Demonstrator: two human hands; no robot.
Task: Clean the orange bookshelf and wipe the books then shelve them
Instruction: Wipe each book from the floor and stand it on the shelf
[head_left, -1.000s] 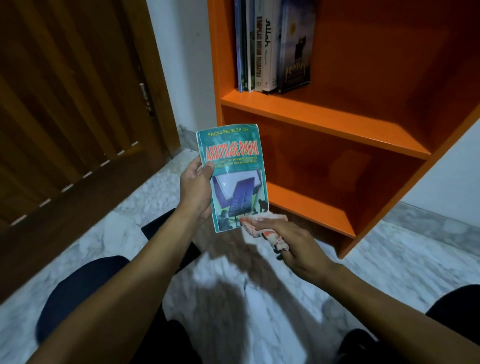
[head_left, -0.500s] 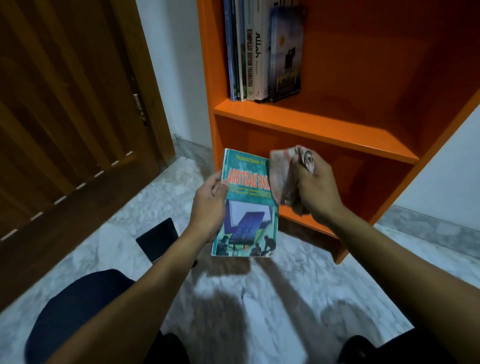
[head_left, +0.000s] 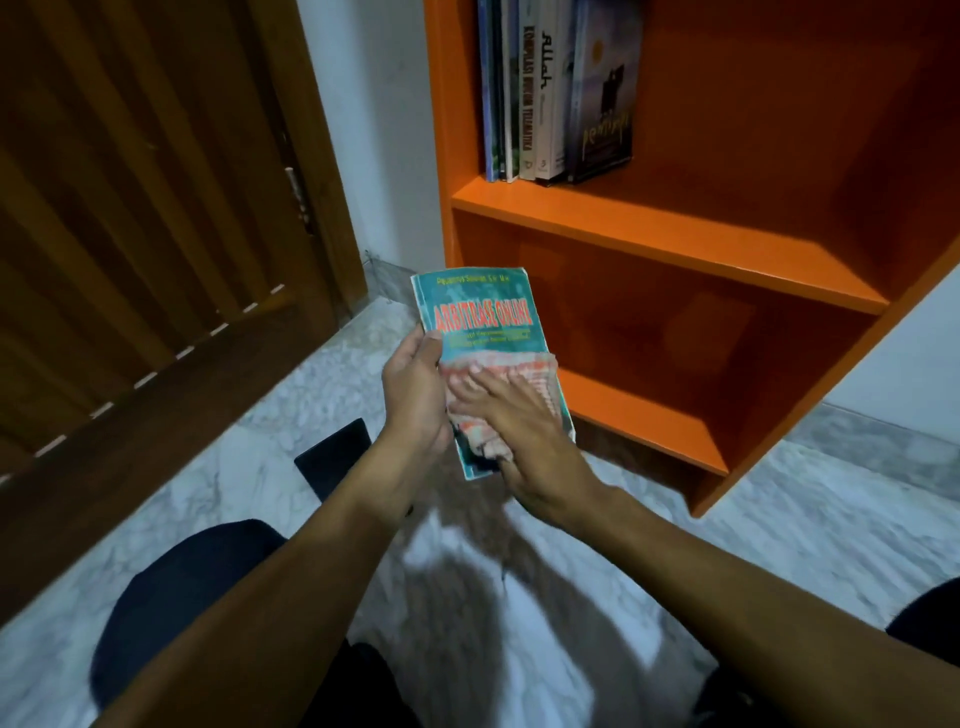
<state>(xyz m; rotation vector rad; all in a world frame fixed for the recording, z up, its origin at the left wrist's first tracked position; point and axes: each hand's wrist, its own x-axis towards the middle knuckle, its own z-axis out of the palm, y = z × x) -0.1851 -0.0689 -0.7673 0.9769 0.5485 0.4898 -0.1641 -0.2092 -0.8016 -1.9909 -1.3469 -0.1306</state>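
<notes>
Book (head_left: 480, 332) upright, long axis vertical | our left hand (head_left: 415, 395) grips its spine | right hand (head_left: 511, 415) flat, pressing cloth (head_left: 498, 374) on cover | bookshelf (head_left: 649, 228) ahead-right, nearer right hand

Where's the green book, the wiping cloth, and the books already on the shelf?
green book (head_left: 475, 312): head view, on its red title.
cloth (head_left: 511, 366): head view, on its upper edge.
shelved books (head_left: 558, 93): head view, on the spines.

Dim indoor light, deep shadows under the arms, slight motion blur (wide-angle bending at edges).
</notes>
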